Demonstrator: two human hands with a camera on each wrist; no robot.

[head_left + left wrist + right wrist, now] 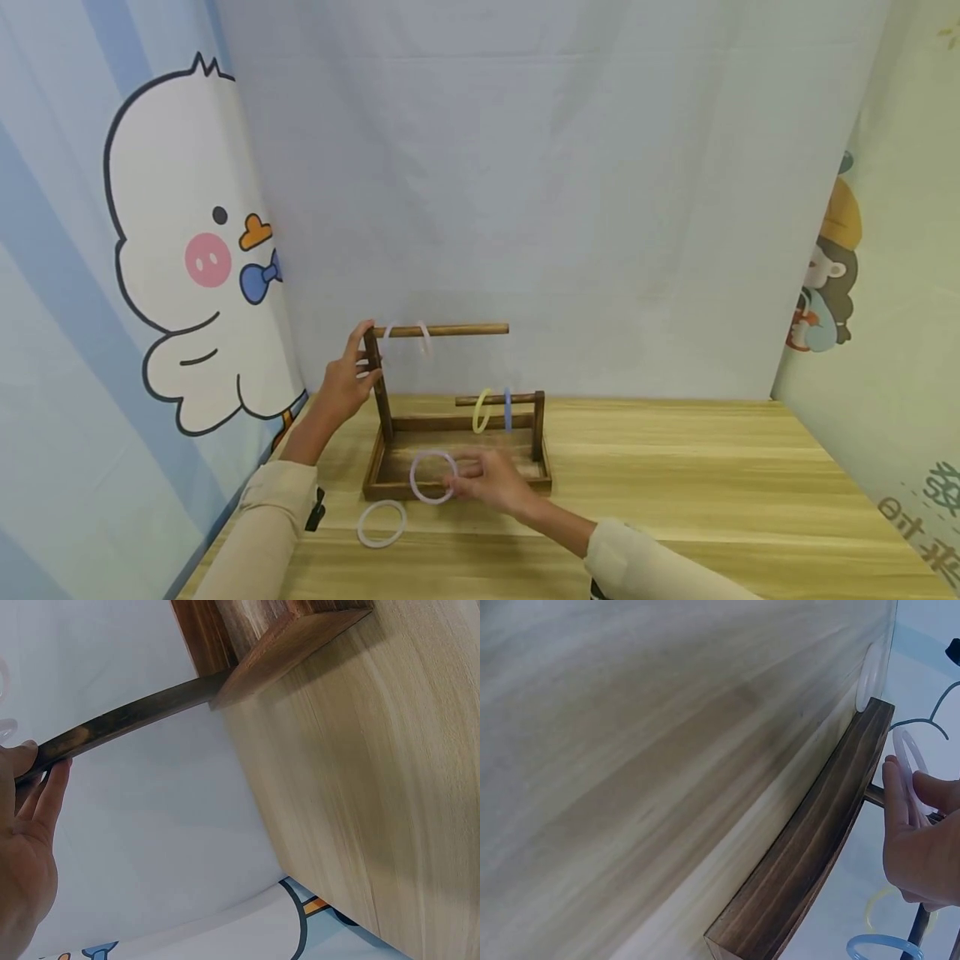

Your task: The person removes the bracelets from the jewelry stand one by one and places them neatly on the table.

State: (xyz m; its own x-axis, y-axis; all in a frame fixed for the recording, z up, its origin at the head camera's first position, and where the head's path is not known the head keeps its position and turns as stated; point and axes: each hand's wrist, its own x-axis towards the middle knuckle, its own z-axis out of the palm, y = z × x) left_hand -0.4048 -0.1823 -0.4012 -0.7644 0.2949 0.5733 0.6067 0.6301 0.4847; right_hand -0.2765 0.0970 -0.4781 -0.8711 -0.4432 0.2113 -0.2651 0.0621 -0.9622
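A dark wooden stand (457, 492) has a shallow tray base, a tall post on the left and a shorter one on the right, each bearing a bar. My left hand (347, 387) grips the tall post (127, 716) near its top, thumb on one side and fingers on the other. Between thumb and fingers, my right hand (491, 482) pinches a pale lilac bangle (412, 477) in front of the tray. Two pale bangles hang on the upper bar (472, 329). From the lower bar hang a yellow bangle (476, 417) and a blue bangle (881, 940).
A white bangle (360, 531) lies on the wooden table (675, 500) in front of the tray's left corner. Grey cloth (600, 208) hangs behind the table, with printed curtains at both sides.
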